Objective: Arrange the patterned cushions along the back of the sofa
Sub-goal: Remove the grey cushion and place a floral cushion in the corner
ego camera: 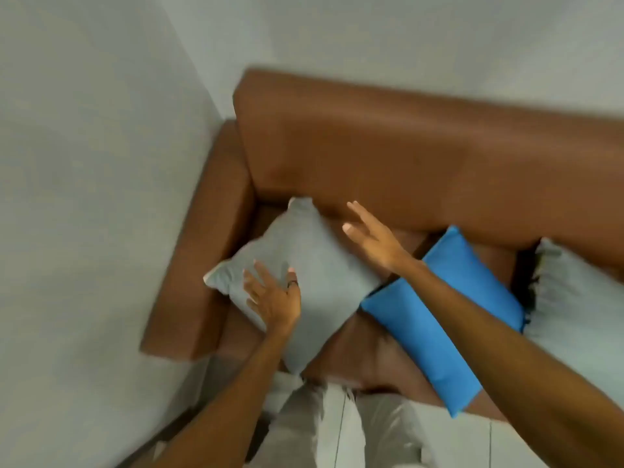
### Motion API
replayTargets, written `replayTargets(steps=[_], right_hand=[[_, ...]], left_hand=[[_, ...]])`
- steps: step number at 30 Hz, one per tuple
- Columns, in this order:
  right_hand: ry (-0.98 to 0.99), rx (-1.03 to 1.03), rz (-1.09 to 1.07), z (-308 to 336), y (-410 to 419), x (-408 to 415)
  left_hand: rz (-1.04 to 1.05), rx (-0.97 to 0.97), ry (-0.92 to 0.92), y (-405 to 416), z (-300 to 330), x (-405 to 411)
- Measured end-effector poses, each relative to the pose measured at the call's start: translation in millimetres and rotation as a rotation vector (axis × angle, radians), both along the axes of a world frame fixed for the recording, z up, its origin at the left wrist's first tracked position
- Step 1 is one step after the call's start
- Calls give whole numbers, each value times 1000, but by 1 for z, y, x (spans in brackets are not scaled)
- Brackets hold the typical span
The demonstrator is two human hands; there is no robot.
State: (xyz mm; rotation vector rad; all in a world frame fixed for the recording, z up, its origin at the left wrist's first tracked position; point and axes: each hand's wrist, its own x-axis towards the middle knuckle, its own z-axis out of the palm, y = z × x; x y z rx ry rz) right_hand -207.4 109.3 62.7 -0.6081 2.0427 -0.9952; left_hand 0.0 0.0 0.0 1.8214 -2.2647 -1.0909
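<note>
A grey cushion (pixel 304 271) lies tilted on the seat at the left end of the brown sofa (pixel 388 157), one corner up against the backrest. My left hand (pixel 273 298) rests flat on its near left part, fingers spread, a dark ring on one finger. My right hand (pixel 371 238) hovers open just past the cushion's right edge, holding nothing. A blue cushion (pixel 449 312) lies flat on the seat to the right, partly under my right forearm. Another pale grey cushion (pixel 574 298) shows at the right edge.
The sofa's left armrest (pixel 202 251) stands against a grey wall (pixel 84 197) in the room's corner. A dark fringed thing (pixel 528 282) sits between the blue and right grey cushions. My legs in light trousers (pixel 337 430) press on the seat's front edge.
</note>
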Motion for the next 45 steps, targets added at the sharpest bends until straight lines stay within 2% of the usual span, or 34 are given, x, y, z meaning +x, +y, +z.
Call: replayTargets(steps=[3,4,5,7,9,13,16,18,21,24,26,28,32,35,41,45], right_hand=[[-264,168,-210,-80,-2,3],[-315,250,-236,-103,-2,5],[-340,313,-246,-129,-2,5],[-341,394,-227,-164,1,5],[-320,410,-204,-181,5,0],[-327,287,-203,-159,29,-1],[-250,152,-251,-116,59,-11],[-279,73,-275,-81,70,-20],[-267,16,-332,-39,69,-32],[-319,-107,-510,-29,52,-44],[-408,-192,-646,-31,34,-54],[-403,-214,-750,-37,13,-69],[-277,-131,-798,-45,-25,-92],[-205,-151,-803,-57,-42,-100],[-119,-388,-832,-64,-56,-110],[71,-376,-1007,-60,-66,-121]], left_hand=[[421,215,-98,15,-65,26],[505,287,-33,18,-78,35],[555,334,108,22,-93,41],[551,355,371,24,-114,46],[455,350,490,19,-118,47],[308,472,493,1,-85,57],[197,544,448,-30,-40,74],[148,546,437,-60,-9,77],[138,530,472,-105,28,46],[193,568,552,-146,48,-2],[192,625,633,-170,51,-31],[197,660,661,-190,47,-63],[130,612,529,-213,27,-114],[85,527,482,-231,16,-132],[152,391,758,-263,15,-164],[219,283,822,-272,11,-179]])
